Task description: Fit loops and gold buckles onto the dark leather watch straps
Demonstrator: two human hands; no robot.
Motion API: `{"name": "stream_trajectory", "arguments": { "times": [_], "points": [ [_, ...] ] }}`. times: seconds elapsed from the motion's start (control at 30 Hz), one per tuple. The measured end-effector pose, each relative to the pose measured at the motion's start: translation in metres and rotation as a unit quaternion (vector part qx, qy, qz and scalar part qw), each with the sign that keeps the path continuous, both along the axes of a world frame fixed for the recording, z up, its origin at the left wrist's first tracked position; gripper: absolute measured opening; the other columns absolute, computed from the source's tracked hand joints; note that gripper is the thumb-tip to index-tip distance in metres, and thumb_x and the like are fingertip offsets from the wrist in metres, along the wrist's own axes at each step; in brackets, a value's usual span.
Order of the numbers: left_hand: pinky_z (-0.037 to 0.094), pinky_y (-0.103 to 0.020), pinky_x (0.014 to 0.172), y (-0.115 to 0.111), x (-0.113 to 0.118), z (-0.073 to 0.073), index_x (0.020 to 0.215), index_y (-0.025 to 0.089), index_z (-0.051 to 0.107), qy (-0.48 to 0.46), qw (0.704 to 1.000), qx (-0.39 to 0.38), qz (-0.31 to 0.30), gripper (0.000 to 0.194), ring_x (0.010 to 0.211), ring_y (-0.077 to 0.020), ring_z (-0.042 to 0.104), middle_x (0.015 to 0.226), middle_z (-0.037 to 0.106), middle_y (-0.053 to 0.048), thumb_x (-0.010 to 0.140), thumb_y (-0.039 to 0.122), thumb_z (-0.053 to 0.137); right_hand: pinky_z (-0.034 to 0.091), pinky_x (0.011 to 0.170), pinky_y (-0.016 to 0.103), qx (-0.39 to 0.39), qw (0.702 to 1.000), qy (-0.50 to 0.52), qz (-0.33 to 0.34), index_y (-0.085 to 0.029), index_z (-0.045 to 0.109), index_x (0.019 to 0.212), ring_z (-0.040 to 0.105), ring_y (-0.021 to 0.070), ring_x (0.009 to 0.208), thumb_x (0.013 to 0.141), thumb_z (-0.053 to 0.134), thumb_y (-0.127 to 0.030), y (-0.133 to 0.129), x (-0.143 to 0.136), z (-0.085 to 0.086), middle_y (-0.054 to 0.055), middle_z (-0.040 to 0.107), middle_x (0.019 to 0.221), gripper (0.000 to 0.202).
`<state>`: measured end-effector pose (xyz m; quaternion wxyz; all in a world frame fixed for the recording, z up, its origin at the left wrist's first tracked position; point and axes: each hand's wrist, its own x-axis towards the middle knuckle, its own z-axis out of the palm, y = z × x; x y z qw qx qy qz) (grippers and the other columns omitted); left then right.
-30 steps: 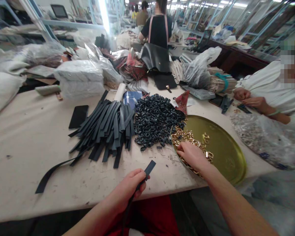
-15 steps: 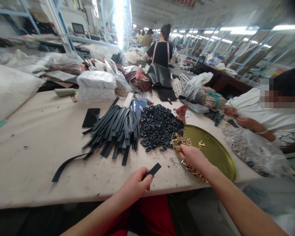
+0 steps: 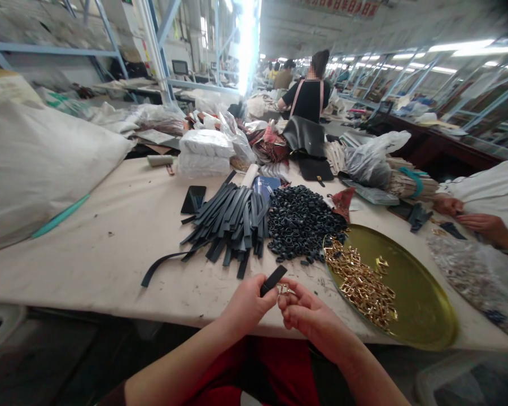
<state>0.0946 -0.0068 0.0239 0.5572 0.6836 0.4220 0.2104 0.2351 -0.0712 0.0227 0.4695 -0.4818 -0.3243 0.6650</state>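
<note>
My left hand grips a short dark strap, its free end sticking out past the fingers. Close beside it, my right hand pinches a small gold buckle near the strap; whether the two touch I cannot tell. A round gold-coloured tray to the right holds a heap of gold buckles. Beyond my hands lie a fan of dark straps and a pile of small dark loops.
A black phone lies left of the straps. Plastic-wrapped bundles and a black leather piece stand at the back. A large white sack fills the left side. At right, a co-worker's hands work near a plastic bag.
My right hand has left the tray and come over to my left hand with a gold buckle. The strap stays in my left hand. The view has turned left.
</note>
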Motion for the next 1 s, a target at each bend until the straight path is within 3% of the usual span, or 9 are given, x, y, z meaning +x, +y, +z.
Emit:
{"name": "stream_trajectory", "arguments": {
  "times": [0.2, 0.3, 0.37, 0.43, 0.5, 0.6, 0.77, 0.83, 1.0],
  "points": [
    [0.026, -0.020, 0.046, 0.001, -0.004, -0.011, 0.075, 0.013, 0.055, 0.025, 0.995, -0.074, -0.061, 0.021, 0.051, -0.0084, 0.037, 0.057, 0.044, 0.005, 0.075, 0.033, 0.046, 0.038, 0.050, 0.021, 0.063, 0.983, -0.155, -0.071, -0.018, 0.062, 0.084, 0.048, 0.0093, 0.053, 0.070, 0.065, -0.033, 0.004, -0.001, -0.025, -0.003, 0.055, 0.059, 0.021],
    [0.029, -0.020, 0.049, 0.003, -0.008, -0.015, 0.076, 0.015, 0.051, 0.033, 0.995, -0.068, -0.063, 0.027, 0.052, -0.0092, 0.040, 0.056, 0.043, 0.005, 0.082, 0.038, 0.037, 0.042, 0.052, 0.021, -0.001, 0.982, -0.067, -0.178, -0.018, 0.063, 0.079, 0.050, 0.0078, 0.053, 0.064, 0.071, -0.034, 0.006, 0.001, -0.034, -0.003, 0.058, 0.062, 0.023],
    [0.030, -0.020, 0.052, 0.003, -0.010, -0.018, 0.075, 0.016, 0.050, 0.062, 0.994, -0.048, -0.075, 0.029, 0.054, -0.0099, 0.043, 0.056, 0.044, 0.005, 0.084, 0.038, 0.033, 0.044, 0.054, 0.019, -0.070, 0.965, 0.034, -0.251, -0.019, 0.063, 0.082, 0.052, 0.0058, 0.053, 0.059, 0.075, -0.033, 0.007, 0.000, -0.036, -0.004, 0.059, 0.068, 0.029],
    [0.030, -0.021, 0.053, 0.003, -0.008, -0.020, 0.073, 0.017, 0.050, 0.094, 0.990, -0.029, -0.102, 0.027, 0.056, -0.0107, 0.044, 0.058, 0.047, 0.004, 0.084, 0.037, 0.034, 0.045, 0.054, 0.016, -0.126, 0.945, 0.119, -0.277, -0.020, 0.063, 0.083, 0.051, 0.0041, 0.052, 0.054, 0.079, -0.031, 0.007, -0.004, -0.038, -0.005, 0.058, 0.066, 0.035],
    [0.031, -0.022, 0.056, 0.002, -0.003, -0.020, 0.072, 0.017, 0.051, 0.107, 0.986, -0.013, -0.125, 0.027, 0.061, -0.0118, 0.046, 0.064, 0.052, 0.002, 0.083, 0.035, 0.035, 0.044, 0.052, 0.015, -0.147, 0.940, 0.145, -0.271, -0.019, 0.063, 0.083, 0.050, 0.0039, 0.050, 0.053, 0.079, -0.032, 0.005, -0.009, -0.039, -0.006, 0.056, 0.062, 0.035],
    [0.033, -0.022, 0.059, 0.001, 0.007, -0.019, 0.073, 0.017, 0.052, 0.102, 0.986, -0.029, -0.129, 0.024, 0.066, -0.0134, 0.048, 0.070, 0.056, -0.001, 0.083, 0.034, 0.036, 0.042, 0.049, 0.017, -0.109, 0.960, 0.076, -0.247, -0.017, 0.063, 0.082, 0.050, 0.0066, 0.051, 0.060, 0.074, -0.035, 0.001, -0.013, -0.043, -0.003, 0.059, 0.063, 0.030],
    [0.030, -0.019, 0.049, -0.002, 0.017, -0.017, 0.076, 0.017, 0.045, 0.063, 0.977, -0.182, -0.090, 0.010, 0.052, -0.0085, 0.041, 0.059, 0.048, 0.005, 0.076, 0.028, 0.043, 0.041, 0.055, 0.024, -0.040, 0.972, -0.070, -0.221, -0.017, 0.059, 0.071, 0.052, 0.0121, 0.056, 0.069, 0.066, -0.039, -0.008, -0.009, -0.051, -0.003, 0.058, 0.060, 0.023],
    [0.026, -0.018, 0.043, -0.002, 0.018, -0.017, 0.075, 0.018, 0.042, 0.045, 0.969, -0.227, -0.091, 0.013, 0.044, -0.0067, 0.035, 0.053, 0.045, 0.007, 0.078, 0.031, 0.041, 0.042, 0.057, 0.025, -0.045, 0.976, -0.056, -0.206, -0.017, 0.057, 0.069, 0.053, 0.0131, 0.056, 0.070, 0.064, -0.042, -0.011, -0.007, -0.051, -0.002, 0.058, 0.059, 0.025],
    [0.023, -0.018, 0.037, -0.007, 0.021, -0.019, 0.074, 0.017, 0.042, 0.029, 0.958, -0.271, -0.094, 0.018, 0.036, -0.0045, 0.032, 0.053, 0.049, 0.006, 0.078, 0.035, 0.041, 0.043, 0.055, 0.028, -0.083, 0.975, 0.105, -0.175, -0.018, 0.053, 0.069, 0.052, 0.0129, 0.052, 0.073, 0.058, -0.045, -0.012, -0.009, -0.041, -0.003, 0.055, 0.058, 0.027]
  ]
}}
